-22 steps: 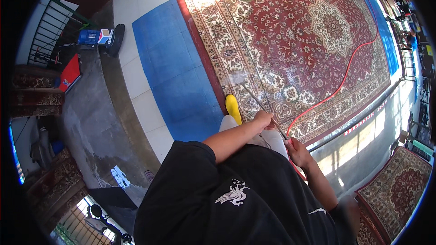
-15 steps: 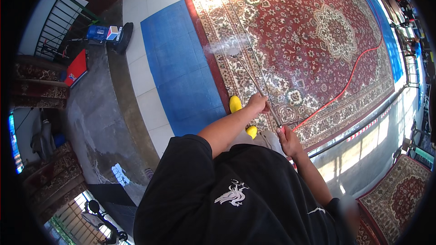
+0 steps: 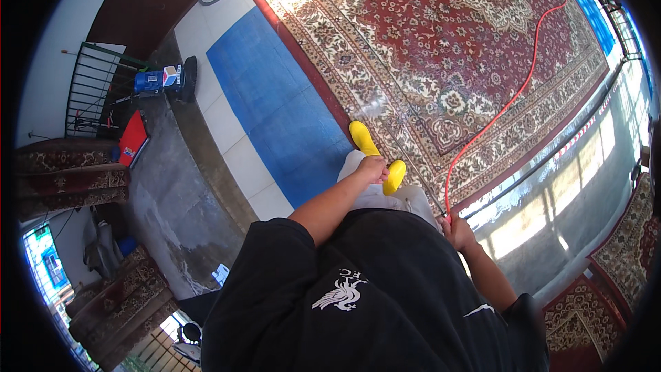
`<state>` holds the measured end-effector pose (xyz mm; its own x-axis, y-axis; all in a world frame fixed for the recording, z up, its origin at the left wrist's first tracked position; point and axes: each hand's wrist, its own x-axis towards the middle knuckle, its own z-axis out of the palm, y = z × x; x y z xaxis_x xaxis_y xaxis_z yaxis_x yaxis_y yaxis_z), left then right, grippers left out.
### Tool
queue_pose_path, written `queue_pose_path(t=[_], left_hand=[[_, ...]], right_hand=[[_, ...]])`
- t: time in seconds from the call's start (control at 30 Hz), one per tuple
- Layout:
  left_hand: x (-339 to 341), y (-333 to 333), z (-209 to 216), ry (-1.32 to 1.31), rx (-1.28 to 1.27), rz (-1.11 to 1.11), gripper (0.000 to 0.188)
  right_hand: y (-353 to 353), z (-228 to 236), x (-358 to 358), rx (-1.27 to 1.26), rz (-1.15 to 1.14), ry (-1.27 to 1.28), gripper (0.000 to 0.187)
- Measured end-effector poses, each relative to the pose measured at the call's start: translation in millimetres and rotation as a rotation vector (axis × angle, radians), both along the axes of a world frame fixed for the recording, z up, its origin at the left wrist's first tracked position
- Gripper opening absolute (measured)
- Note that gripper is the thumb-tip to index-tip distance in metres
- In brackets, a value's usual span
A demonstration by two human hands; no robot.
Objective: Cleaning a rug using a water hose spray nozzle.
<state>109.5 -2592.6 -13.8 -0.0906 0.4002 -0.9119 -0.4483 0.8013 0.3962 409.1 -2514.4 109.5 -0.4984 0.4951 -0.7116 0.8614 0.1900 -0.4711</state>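
Note:
My right hand [image 3: 458,232] is closed around the handle end of a spray wand, where a red hose [image 3: 494,124] arrives. Only a short piece of the thin shaft shows ahead of that hand; the rest blends into the rug pattern. My left hand [image 3: 372,169] is closed in front of my thigh, beside my yellow boots [image 3: 394,178], and whatever it holds, if anything, is hidden. A faint patch of spray [image 3: 372,107] hangs over the border of a large red and cream patterned rug [image 3: 420,48]. One boot overlaps the rug's edge.
Blue matting [image 3: 275,103] and white tiles run left of the rug. Beyond them stand a blue-motored floor machine [image 3: 160,81] and a red panel [image 3: 133,139]. Folded rugs [image 3: 69,158] are stacked at far left. More rugs [image 3: 585,324] lie at lower right, past a dark pipe.
My left hand has come back toward my body, away from the wand's shaft. The spray has shrunk and sits nearer my boots. My view has shifted, and both boots show more fully.

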Motion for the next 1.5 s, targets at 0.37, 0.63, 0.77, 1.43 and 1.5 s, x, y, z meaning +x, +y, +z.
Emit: queue_pose_path(t=[0.37,0.63,0.77,1.43,1.5], left_hand=[[-79.0,-85.6,6.6,0.178,-0.09,0.174,0.034],[-147.8,-157.6,0.8,0.214,-0.295,0.128,0.034],[-191.1,-183.0,1.6,0.218,-0.29,0.162,0.035],[-306.3,-196.2,-7.3,0.184,-0.278,0.184,0.041],[-310.1,-192.1,-6.9,0.192,-0.258,0.051,0.041]], right_hand=[[-14.9,-4.2,41.0,0.032,0.072,-0.111,0.038],[-4.5,-40.0,-67.6,0.025,-0.001,-0.002,0.039],[-4.4,-52.4,-134.4,0.103,-0.005,-0.012,0.039],[14.7,-86.7,-264.4,0.17,-0.062,0.131,0.038],[7.6,-85.2,-250.6,0.159,-0.085,0.11,0.038]])
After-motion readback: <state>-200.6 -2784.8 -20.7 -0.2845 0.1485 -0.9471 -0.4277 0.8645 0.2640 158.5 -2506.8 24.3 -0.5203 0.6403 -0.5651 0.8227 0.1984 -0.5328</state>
